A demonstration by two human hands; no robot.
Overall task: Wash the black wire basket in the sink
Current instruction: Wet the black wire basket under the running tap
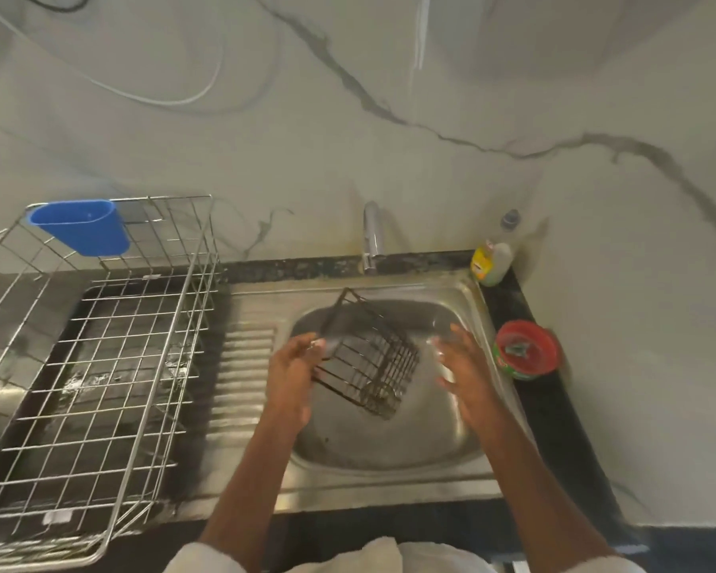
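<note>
The black wire basket (368,357) hangs tilted over the steel sink (389,444), its open side turned up and left. My left hand (292,374) holds it by its left edge, fingers curled on the wires. My right hand (459,366) hovers just to the right of the basket with its fingers spread, apart from it. The tap (372,237) stands behind the bowl; I cannot see water running from it.
A large metal dish rack (100,366) with a blue plastic cup (81,227) fills the counter on the left. A dish-soap bottle (492,262) and a red-and-green tub (525,350) stand on the dark counter to the right of the sink.
</note>
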